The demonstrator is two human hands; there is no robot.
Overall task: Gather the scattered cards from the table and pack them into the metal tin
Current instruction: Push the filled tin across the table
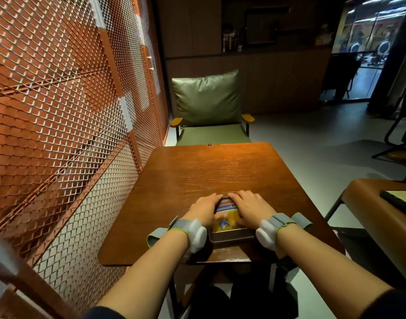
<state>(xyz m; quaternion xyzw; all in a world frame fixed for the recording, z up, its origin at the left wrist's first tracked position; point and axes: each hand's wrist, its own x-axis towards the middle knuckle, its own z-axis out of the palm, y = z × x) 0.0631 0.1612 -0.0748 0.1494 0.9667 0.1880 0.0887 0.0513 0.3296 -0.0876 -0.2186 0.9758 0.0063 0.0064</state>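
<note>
A grey metal tin (229, 237) sits near the front edge of the wooden table (220, 171). Inside it a stack of cards (226, 209) leans, coloured edges fanned at the far end and a yellow card face on top. My left hand (205, 209) lies along the stack's left side, fingers curved over its far corner, thumb on the yellow card. My right hand (249, 207) covers the right side, its fingers over the top edge and thumb on the card. Both hands hold the stack between them. The tin's far end is hidden under the hands.
A green padded armchair (208, 107) stands at the table's far side. An orange mesh screen (59, 123) runs close along the left. Another table (386, 203) with a dark flat object stands to the right. A small dark dot marks the table's far edge.
</note>
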